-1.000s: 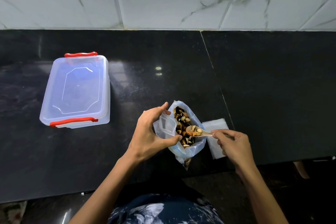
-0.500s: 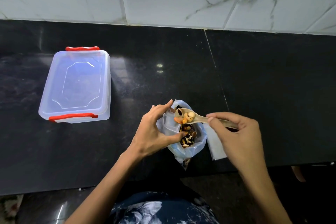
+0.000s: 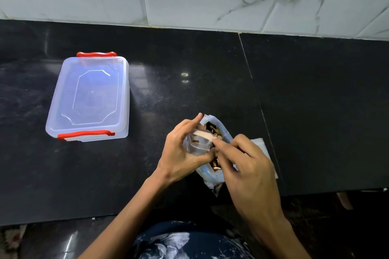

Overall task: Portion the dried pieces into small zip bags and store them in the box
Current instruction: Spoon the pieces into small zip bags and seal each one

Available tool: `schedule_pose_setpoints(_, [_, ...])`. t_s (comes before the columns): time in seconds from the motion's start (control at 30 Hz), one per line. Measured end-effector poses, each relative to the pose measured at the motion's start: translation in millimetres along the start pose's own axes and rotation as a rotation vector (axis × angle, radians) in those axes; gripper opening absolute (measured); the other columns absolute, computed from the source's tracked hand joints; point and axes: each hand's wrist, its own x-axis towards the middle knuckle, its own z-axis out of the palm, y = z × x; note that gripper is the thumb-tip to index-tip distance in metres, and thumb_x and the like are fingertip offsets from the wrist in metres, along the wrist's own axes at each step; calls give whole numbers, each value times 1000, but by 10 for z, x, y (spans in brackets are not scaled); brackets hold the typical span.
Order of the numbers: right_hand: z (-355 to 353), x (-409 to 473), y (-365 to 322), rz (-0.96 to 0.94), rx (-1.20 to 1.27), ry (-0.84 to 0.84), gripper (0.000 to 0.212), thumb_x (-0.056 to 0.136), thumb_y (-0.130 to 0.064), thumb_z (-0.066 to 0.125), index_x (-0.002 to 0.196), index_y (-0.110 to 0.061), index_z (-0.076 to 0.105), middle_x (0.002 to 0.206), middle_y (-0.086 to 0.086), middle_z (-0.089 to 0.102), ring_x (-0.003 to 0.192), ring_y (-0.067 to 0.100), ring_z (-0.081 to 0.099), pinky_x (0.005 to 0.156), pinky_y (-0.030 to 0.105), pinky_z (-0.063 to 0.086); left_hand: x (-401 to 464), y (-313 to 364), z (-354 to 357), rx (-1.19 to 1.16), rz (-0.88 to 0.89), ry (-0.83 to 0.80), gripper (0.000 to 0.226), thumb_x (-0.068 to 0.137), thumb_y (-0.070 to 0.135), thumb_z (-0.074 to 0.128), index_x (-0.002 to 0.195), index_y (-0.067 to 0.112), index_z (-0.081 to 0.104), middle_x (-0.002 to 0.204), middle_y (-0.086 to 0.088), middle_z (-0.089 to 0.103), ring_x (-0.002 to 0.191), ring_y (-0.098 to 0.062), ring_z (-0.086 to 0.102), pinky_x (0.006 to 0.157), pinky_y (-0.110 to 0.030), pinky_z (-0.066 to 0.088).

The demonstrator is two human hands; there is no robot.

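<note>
Fingers (image 3: pixel 189 130) of my left hand (image 3: pixel 179 151) curl round a small zip bag (image 3: pixel 196 147), thumb pinching its lower edge and the index reaching up past its mouth to hold it agape; fingers of my right hand (image 3: pixel 246 166) pinch the handle of a wooden spoon (image 3: pixel 205 135), whose bowl is tipped over that mouth. Both hands hover above the big blue-tinted bag (image 3: pixel 210 174) of dried pieces (image 3: pixel 212 129) standing near the front edge of the dark desk (image 3: pixel 189 59), with a flat stack of spare zip bags (image 3: pixel 260 143) lying just behind my right hand. I judge the step in hand to be emptying a spoonful into the small bag, and to do it well I would keep the mouth wide and directly over the big bag, so any spill falls back in, and roll the spoon slowly. A few pieces seem to sit in the small bag, though blur makes that uncertain. Well off to the left, the clear storage box (image 3: pixel 90 99) with red clips has its lid on, so it must be opened before anything goes in.
</note>
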Motion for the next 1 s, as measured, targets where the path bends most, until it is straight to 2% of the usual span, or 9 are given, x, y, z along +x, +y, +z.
schedule_pose_setpoints(0.1, [-21, -8, 6, 64, 77, 82, 23, 81, -9, 64, 103, -8, 71, 78, -11, 53, 66, -5, 44, 58, 6, 42, -6, -33, 10, 8, 7, 22, 83, 64, 23, 80, 138, 12, 44, 101, -3, 62, 92, -18, 61, 83, -31, 53])
schedule_pose_setpoints(0.2, [-149, 15, 98, 255, 239, 221, 13, 79, -6, 71, 88, -14, 73, 71, -9, 56, 62, 1, 53, 51, 6, 41, -49, -73, -4, 23, -33, 31, 90, 63, 28, 80, 141, 16, 37, 104, -2, 59, 93, -17, 59, 86, -29, 51])
schedule_pose_setpoints(0.33, [-13, -3, 490, 535, 121, 54, 10, 81, -12, 67, 88, -16, 72, 79, -9, 61, 72, 3, 60, 61, 15, 50, -146, -183, -20, 31, -132, -7, 99, 60, 33, 80, 144, 21, 29, 109, 7, 55, 97, -9, 54, 88, -16, 44])
schedule_pose_setpoints(0.43, [236, -108, 579, 501, -1, -33, 16, 88, -13, 61, 101, -13, 70, 84, -8, 58, 73, 6, 57, 65, 29, 55, -198, -274, -22, 53, -179, -39, 101, 59, 34, 81, 144, 30, 26, 114, 9, 52, 101, -11, 52, 88, -16, 44])
schedule_pose_setpoints(0.6, [386, -171, 450, 370, -136, -63, 14, 85, -6, 64, 97, -8, 69, 76, -2, 54, 60, 10, 53, 49, 28, 51, -239, -264, 36, 71, -164, 4, 100, 61, 23, 83, 143, 29, 26, 120, 13, 48, 109, -3, 49, 90, -8, 39])
schedule_pose_setpoints(0.7, [355, -187, 399, 349, -188, -79, 7, 81, -5, 68, 87, -9, 69, 71, -2, 56, 55, 9, 52, 46, 21, 45, -243, -237, 102, 28, -143, 57, 104, 61, 28, 80, 145, 30, 20, 128, 5, 43, 116, -5, 47, 94, -9, 38])
schedule_pose_setpoints(0.8, [292, -224, 363, 385, -211, -130, 7, 86, -12, 63, 90, -11, 69, 74, -4, 58, 59, 9, 53, 51, 22, 44, -291, -238, 175, -77, -201, 168, 111, 58, 28, 82, 145, 33, 13, 132, -6, 42, 123, -9, 47, 92, -10, 41])
schedule_pose_setpoints(0.9, [325, -194, 391, 491, -114, -151, 15, 91, -18, 55, 98, -15, 68, 83, -6, 63, 69, 6, 57, 64, 22, 49, -361, -272, 233, -181, -309, 224, 121, 57, 22, 86, 144, 38, 3, 130, -2, 46, 125, -8, 49, 91, -12, 43])
schedule_pose_setpoints(1.0, [354, -120, 420, 559, -3, -145, 16, 91, -19, 55, 99, -17, 69, 85, -7, 69, 73, 4, 61, 67, 16, 49, -389, -291, 264, -219, -337, 250, 122, 60, 21, 85, 143, 44, -1, 126, 0, 52, 123, -9, 53, 96, -20, 46])
